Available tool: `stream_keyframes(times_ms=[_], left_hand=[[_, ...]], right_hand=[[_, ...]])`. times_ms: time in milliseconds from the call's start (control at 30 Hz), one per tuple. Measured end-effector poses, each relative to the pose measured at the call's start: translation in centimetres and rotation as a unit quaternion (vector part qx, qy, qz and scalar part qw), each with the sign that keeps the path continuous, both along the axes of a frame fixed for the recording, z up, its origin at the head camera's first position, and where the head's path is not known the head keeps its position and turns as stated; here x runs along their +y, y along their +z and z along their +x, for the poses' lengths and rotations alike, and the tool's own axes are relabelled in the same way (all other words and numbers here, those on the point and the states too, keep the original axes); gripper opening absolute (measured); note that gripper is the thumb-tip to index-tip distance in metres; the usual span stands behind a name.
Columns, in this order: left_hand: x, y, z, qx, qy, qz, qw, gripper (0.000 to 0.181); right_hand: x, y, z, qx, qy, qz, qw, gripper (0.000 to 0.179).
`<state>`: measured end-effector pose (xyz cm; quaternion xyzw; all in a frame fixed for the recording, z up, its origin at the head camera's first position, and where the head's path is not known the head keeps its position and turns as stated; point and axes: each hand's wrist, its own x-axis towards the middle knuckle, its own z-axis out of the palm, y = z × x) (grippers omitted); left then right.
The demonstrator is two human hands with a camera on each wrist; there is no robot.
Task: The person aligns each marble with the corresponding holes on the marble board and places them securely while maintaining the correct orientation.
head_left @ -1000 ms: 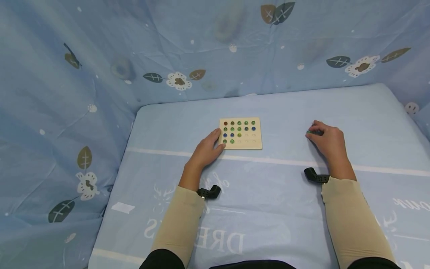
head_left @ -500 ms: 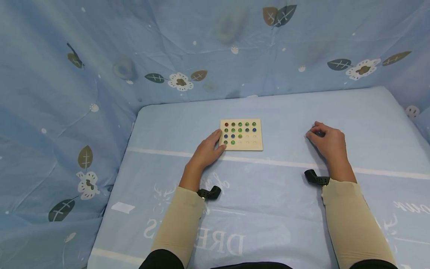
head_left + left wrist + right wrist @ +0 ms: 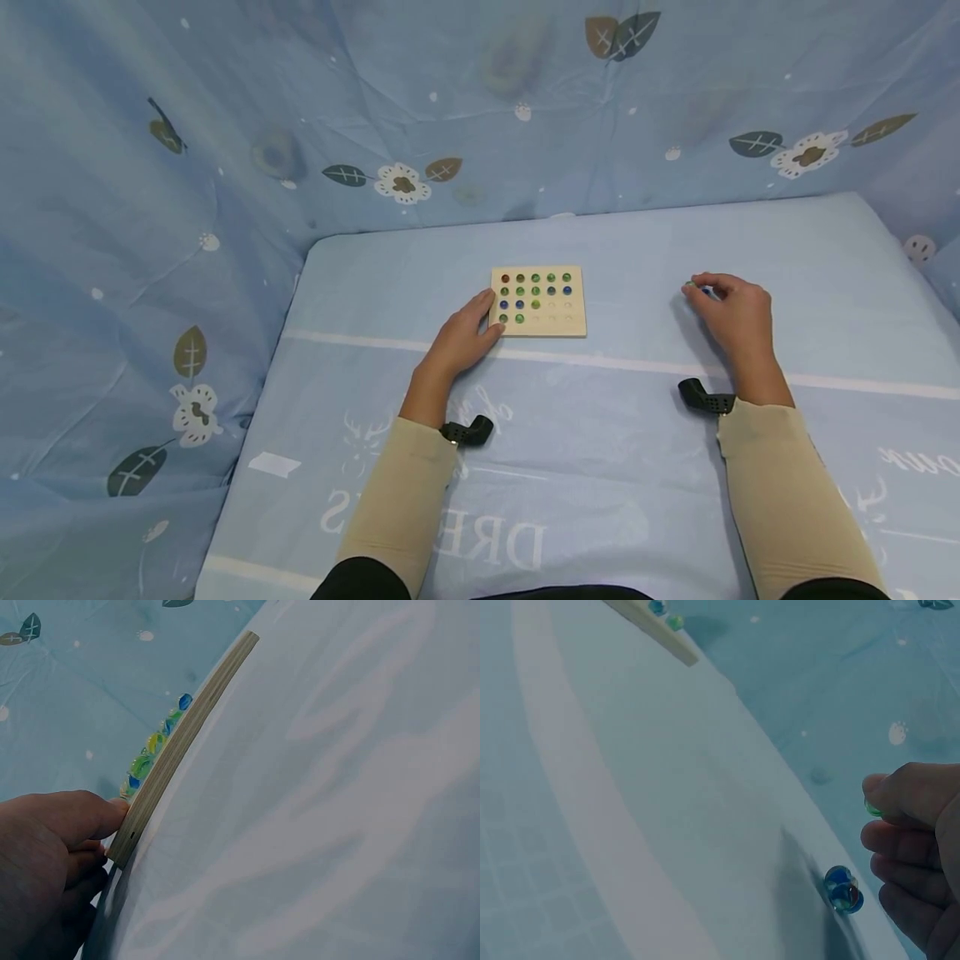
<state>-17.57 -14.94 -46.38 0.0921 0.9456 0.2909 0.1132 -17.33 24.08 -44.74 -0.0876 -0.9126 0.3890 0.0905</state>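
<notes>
A square-cornered wooden board (image 3: 564,331) lies on the bed-like blue surface, with rows of red, green, blue and yellow-green marbles in its round hollows. Several hollows at its lower right hold no marble. My left hand (image 3: 459,337) grips the board's left edge, its thumb near the front corner. To the right, my right hand (image 3: 735,317) pinches a green marble (image 3: 873,808) between thumb and forefinger, raised above the cloth. Below those fingers sit blue marbles (image 3: 844,889), partly overlapping in the right wrist view; their exact number cannot be told.
A pale blue printed cloth (image 3: 600,467) covers the flat surface. Blue patterned fabric (image 3: 480,100) hangs behind and at the left. A small white patch (image 3: 274,463) lies at the left. Each wrist carries a black camera mount (image 3: 469,429).
My right hand was down at the loose marbles; its fingers have closed on a green marble and lifted it a little. My left hand and the board stay in place.
</notes>
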Motion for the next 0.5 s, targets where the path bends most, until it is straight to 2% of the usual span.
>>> stream_keyframes(times_ms=[333, 500], left_hand=[[0.1, 0.1, 0.2, -0.006, -0.002, 0.006, 1.0000, 0.066], [-0.1, 0.0, 0.2, 0.003, -0.003, 0.008, 1.0000, 0.066]], right_hand=[[-2.1, 1.3, 0.5, 0.032, 0.015, 0.006, 0.9993, 0.040], [-4.0, 2.2, 0.2, 0.037, 0.049, 0.002, 0.9981, 0.039]])
